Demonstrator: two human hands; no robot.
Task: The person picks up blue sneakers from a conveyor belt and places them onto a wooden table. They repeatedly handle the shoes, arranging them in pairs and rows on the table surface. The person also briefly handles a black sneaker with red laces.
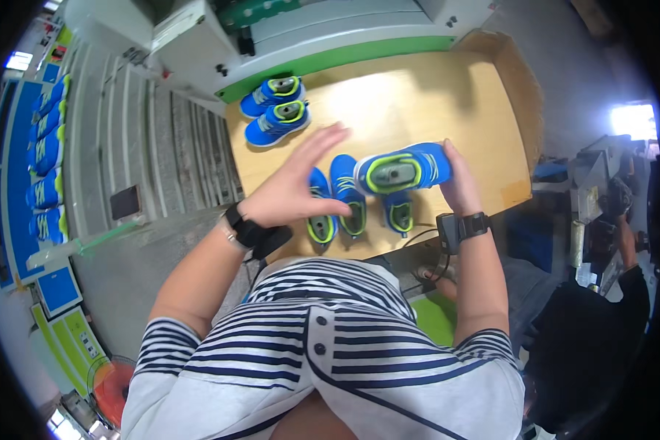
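My right hand (460, 182) grips a blue sneaker (433, 163) by its toe end, holding it sideways above the table. The sneaker has a lime-green collar, and a grey form shows inside it. My left hand (293, 187) is open, thumb and fingers spread apart, to the left of that sneaker and touching nothing that I can see. Below the hands stand a blue sneaker (345, 176), another sneaker (320, 227) partly covered by my left hand, and a third sneaker (400, 211) partly behind the held one. Their heels point toward me.
A pair of blue sneakers (277, 126) stands at the table's far left. The wooden table (462, 95) has a raised board (517, 88) on its right. Racked blue shoes (48, 154) line the far left, beside a slatted conveyor (161, 139). Another person (587, 345) works at the right.
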